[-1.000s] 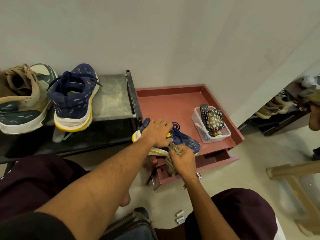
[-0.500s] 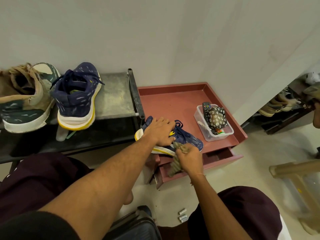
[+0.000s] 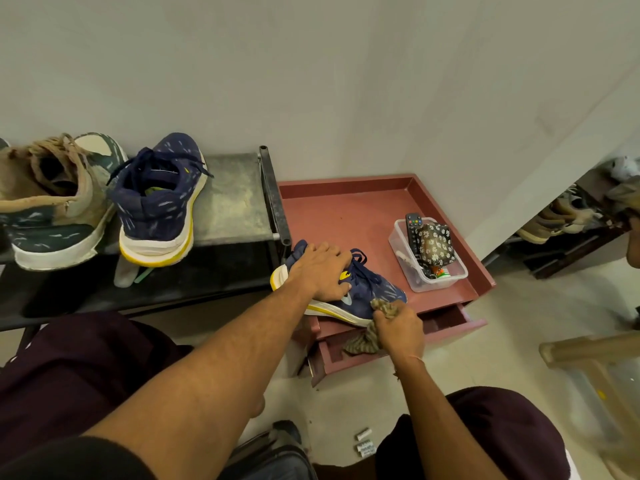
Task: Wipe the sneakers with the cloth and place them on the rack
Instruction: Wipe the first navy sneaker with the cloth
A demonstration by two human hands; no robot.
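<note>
One navy sneaker (image 3: 374, 289), likely light and soft-sided, is clasped at its collar by the left hand (image 3: 322, 271) while the right hand (image 3: 398, 327) keeps a closed grip on the limp cloth (image 3: 363, 342).

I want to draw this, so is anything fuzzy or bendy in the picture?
Head view: the wide lens makes the wall corner on the right lean; the wooden frame at lower right is smeared; the navy sneaker under the left hand looks sharp; the light is soft, with no glare.

Left hand (image 3: 320, 270) gripping navy sneaker (image 3: 367, 292), right hand (image 3: 398, 327) pressing cloth (image 3: 367, 341) to toe
</note>
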